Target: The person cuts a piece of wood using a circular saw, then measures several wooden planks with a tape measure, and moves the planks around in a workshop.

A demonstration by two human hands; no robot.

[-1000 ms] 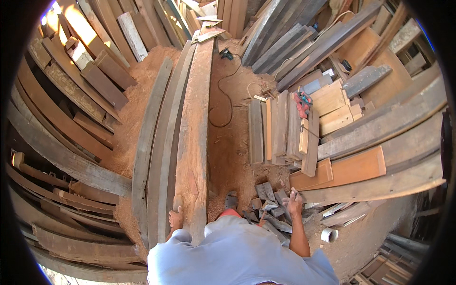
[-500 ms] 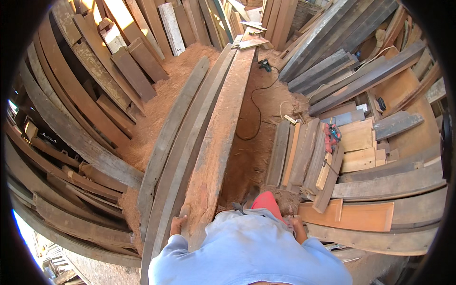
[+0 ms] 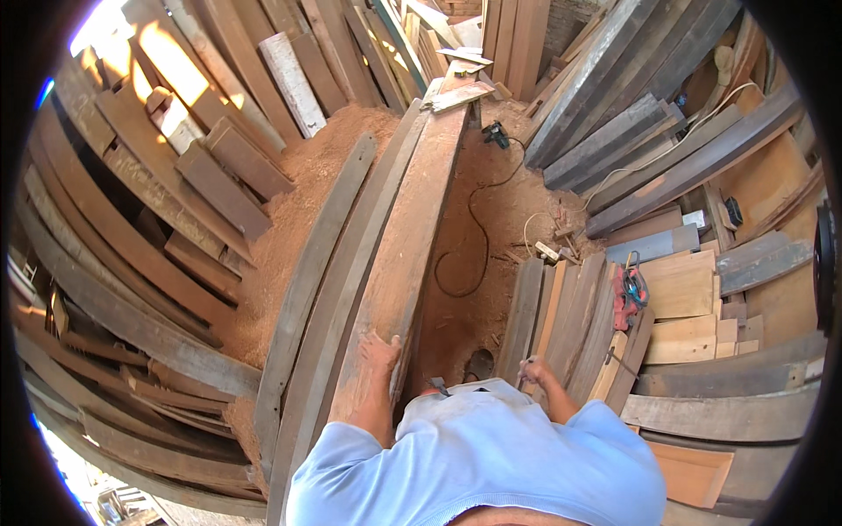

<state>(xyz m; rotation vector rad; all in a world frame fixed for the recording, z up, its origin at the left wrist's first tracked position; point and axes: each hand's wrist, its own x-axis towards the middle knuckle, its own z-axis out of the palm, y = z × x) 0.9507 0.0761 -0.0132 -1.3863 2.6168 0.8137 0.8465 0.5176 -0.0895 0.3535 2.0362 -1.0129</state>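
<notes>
My left hand (image 3: 380,351) lies on a long reddish-brown plank (image 3: 405,250), fingers spread over its dusty top near the closer end. It grips nothing. My right hand (image 3: 538,372) is held off to the right of the plank, by the near ends of several boards. Its fingers are curled together, and whatever they may hold is too small to make out. Along the plank's left side run long weathered grey beams (image 3: 316,263). Farther right, a red power tool (image 3: 630,294) rests on the boards close to a wood-handled tool (image 3: 607,373).
Sawdust (image 3: 324,162) covers the ground. A dark cord (image 3: 485,232) curls across it from a dark power tool (image 3: 495,134). Timber (image 3: 114,210) leans along the left, and dark beams (image 3: 631,88) stand at the right. Loose offcuts (image 3: 460,95) sit on the plank's far end.
My left hand has moved forward along the plank from its near end and spread out flat. My right hand has come up and forward from beside my hip. The view has shifted slightly.
</notes>
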